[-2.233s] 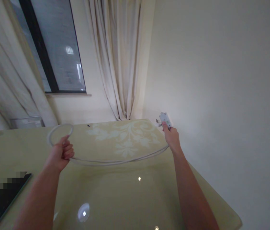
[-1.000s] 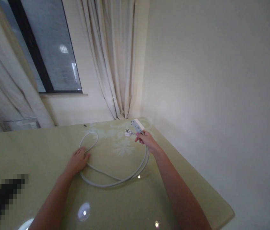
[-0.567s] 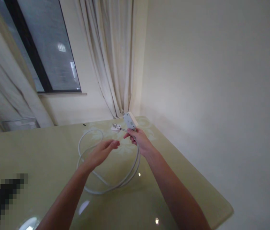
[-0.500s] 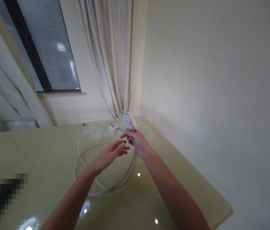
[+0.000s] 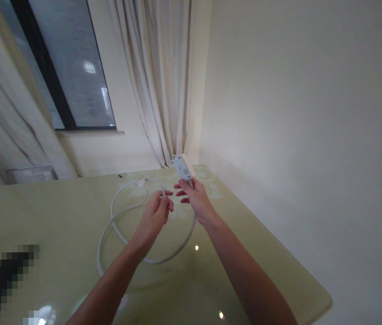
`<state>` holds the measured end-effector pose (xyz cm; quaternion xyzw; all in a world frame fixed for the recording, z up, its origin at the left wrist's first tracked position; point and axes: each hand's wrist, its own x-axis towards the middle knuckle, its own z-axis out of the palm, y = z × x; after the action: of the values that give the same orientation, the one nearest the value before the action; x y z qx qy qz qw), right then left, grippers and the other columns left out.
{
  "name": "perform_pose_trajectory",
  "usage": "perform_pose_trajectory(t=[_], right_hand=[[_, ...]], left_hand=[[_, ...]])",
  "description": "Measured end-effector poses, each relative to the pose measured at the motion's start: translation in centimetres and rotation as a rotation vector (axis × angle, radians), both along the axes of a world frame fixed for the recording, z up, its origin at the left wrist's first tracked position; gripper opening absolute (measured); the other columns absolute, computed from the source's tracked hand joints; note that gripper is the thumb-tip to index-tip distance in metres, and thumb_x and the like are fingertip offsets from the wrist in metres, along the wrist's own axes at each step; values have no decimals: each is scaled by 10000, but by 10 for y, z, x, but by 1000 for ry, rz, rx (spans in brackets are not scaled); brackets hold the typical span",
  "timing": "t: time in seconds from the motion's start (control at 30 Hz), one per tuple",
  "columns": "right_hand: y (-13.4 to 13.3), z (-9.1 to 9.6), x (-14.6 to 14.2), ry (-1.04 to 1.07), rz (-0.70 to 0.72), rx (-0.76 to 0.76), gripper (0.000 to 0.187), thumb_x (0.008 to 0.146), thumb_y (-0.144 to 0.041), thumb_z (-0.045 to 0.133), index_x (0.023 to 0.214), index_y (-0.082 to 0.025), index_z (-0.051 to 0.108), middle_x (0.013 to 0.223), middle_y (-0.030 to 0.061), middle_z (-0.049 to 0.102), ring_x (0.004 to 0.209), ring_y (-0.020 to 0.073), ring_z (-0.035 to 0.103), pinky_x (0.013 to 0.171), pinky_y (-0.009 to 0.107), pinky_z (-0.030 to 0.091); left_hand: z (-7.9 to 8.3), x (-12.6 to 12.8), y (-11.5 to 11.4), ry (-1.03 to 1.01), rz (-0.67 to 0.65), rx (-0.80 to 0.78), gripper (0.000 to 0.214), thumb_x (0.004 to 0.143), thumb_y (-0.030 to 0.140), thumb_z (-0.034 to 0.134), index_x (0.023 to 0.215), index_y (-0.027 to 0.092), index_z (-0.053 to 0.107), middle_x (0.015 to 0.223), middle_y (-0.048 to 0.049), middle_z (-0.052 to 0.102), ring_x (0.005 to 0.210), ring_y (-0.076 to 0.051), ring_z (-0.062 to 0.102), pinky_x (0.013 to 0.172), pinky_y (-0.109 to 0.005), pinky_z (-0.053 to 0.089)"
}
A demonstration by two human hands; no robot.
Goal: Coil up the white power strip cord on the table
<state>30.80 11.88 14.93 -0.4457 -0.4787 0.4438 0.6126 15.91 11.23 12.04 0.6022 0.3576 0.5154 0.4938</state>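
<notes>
Since a moment ago the left hand (image 5: 157, 211) has closed, its fingers apparently pinching the cord (image 5: 111, 210), which is limp, smooth and looped on the tabletop (image 5: 42, 212). The right hand (image 5: 194, 198) fingers pinch the light, rigid socket block (image 5: 183, 165) by its lower end, which looks the firmer hold.

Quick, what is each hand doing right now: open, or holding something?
Left hand: closed, pinching the white cable.
Right hand: closed, holding the white socket block.
</notes>
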Motion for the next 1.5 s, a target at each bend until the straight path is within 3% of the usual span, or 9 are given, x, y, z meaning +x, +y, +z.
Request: perform_pose_trajectory(t=[0.13,0.4,0.57,0.8,0.93,1.13,1.27,1.43,1.5], right_hand=[[2,-1,8,-49,4,-83,371,867,-565,677,860,-209,571,597,-65,494,445,67,327,425,226,206],[-1,2,-2,112,201,-254,476,815,-651,706,838,-210,527,697,-69,455,488,55,215,444,216,120],[-11,9,-14,172,310,-184,603,817,-814,583,847,-212,600,645,-58,464,492,76,261,468,234,145],[-22,14,-17,62,203,-5,383,794,-477,759,1072,-218,703,718,-23,627,633,133,553,582,248,401],[-25,19,-13,39,237,59,386,824,-336,694,1193,-235,651,872,22,749,809,205,700,795,342,541],[-29,24,-10,-250,203,269,346,925,-296,591,1245,-259,717,1156,42,752,1101,221,678,998,371,504],[-32,20,-14,-486,-88,392,233,919,-272,575,1040,-206,762,1029,60,726,964,206,667,890,346,527],[-34,17,-20,-438,-272,396,607,876,-197,589,1473,-237,489,923,1,680,775,160,643,699,273,537],[-33,17,-18,-462,-293,405,543,901,-199,562,1442,-241,534,937,10,688,783,160,654,714,278,544]], left_hand=[[16,-25,8,28,86,8,460,946,579,551,1222,213,590,616,99,378,431,-76,287,405,-191,197],[40,-25,-10,267,146,244,396,980,484,517,1229,210,658,588,71,396,497,-127,355,483,-239,269],[37,-6,-22,353,50,357,290,1018,384,460,1024,210,692,763,-16,641,672,-175,543,664,-285,411],[32,-1,-25,409,0,389,278,1026,353,474,976,205,704,838,-48,678,772,-195,617,684,-303,415],[33,-3,-23,296,-92,160,387,974,531,556,913,187,720,719,-15,593,542,-130,489,495,-269,332],[30,3,-27,-136,-231,-241,496,764,572,821,1065,201,690,621,79,441,476,-52,362,436,-179,201],[25,11,-26,-293,-160,-301,523,655,529,910,974,168,704,625,70,481,491,-37,383,425,-151,209],[18,18,-24,-327,-65,-333,513,597,508,937,866,150,687,716,27,594,511,-44,468,411,-145,273],[17,19,-24,-311,-11,-265,499,625,506,919,894,148,698,777,4,638,534,-60,514,404,-154,305]])
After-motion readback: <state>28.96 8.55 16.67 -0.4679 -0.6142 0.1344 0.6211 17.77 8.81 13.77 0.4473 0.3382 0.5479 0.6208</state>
